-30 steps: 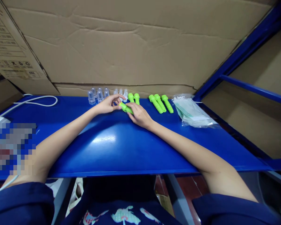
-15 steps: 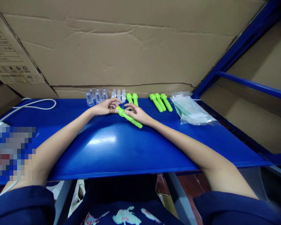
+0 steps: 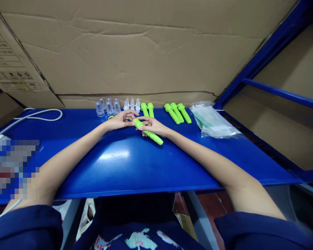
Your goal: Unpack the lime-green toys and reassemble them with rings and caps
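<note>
A green stick (image 3: 154, 136) lies slantwise on the blue desk (image 3: 125, 166), its thick head toward the back left and its tail toward the near right. The right hand (image 3: 154, 126) rests over the upper part of it with the fingers curled about the shaft, so its grip is clamped on the stick. The left hand (image 3: 120, 119) lies palm down just beside it, its fingertips (image 3: 134, 120) touching the stick's head. Whether that grip pinches the head or only rests against it cannot be told. Both forearms lie stretched across the desk. Behind the left hand, along the back edge, stand clear caps (image 3: 106, 107) in a small cluster, and just right of them white caps (image 3: 131, 104). Next comes a pair of green sticks (image 3: 147, 109) lying side by side, right behind the hands. Farther right, apart from the pair, three green sticks (image 3: 177, 113) lie in a row, and near them a clear bag (image 3: 212, 122) holds something pale green. A white cable (image 3: 39, 114) loops at the desk's far left. Cardboard (image 3: 146, 52) stands behind it all.
</note>
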`<move>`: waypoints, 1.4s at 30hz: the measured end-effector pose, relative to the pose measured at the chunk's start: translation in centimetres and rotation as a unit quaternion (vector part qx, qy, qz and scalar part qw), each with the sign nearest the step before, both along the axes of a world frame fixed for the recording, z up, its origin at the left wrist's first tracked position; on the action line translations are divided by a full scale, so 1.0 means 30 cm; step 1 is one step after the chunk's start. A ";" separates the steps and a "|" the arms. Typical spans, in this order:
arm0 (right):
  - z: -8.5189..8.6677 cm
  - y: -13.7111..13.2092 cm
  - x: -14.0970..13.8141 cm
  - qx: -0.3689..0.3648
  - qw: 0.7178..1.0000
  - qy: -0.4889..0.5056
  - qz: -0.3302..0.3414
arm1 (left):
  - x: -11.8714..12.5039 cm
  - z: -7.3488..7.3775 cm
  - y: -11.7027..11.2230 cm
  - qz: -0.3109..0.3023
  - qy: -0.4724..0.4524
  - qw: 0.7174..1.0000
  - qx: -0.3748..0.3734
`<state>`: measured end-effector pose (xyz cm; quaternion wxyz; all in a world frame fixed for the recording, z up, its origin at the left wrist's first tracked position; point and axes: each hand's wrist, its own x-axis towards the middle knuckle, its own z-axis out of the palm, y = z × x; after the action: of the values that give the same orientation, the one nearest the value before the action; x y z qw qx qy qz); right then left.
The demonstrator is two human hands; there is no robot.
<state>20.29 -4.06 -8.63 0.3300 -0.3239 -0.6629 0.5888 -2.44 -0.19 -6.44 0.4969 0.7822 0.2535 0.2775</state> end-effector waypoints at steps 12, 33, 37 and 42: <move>-0.032 -0.001 -0.029 0.018 0.995 0.041 -0.084 | 0.033 -0.029 -0.008 0.104 -0.050 0.992 0.046; -0.015 -0.012 -0.034 0.018 0.983 0.057 -0.173 | 0.066 -0.074 -0.035 0.158 -0.093 0.983 0.030; -0.016 -0.008 -0.024 0.026 0.987 0.041 -0.150 | 0.067 -0.073 -0.039 0.149 -0.090 0.984 0.025; -0.029 0.003 -0.020 0.042 0.987 0.044 -0.149 | 0.066 -0.070 -0.045 0.138 -0.080 0.987 0.017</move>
<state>19.68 -3.97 -9.52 0.4567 -0.3785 -0.6162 0.5181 -0.47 -1.55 -8.54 0.4588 0.7233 0.3137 0.4097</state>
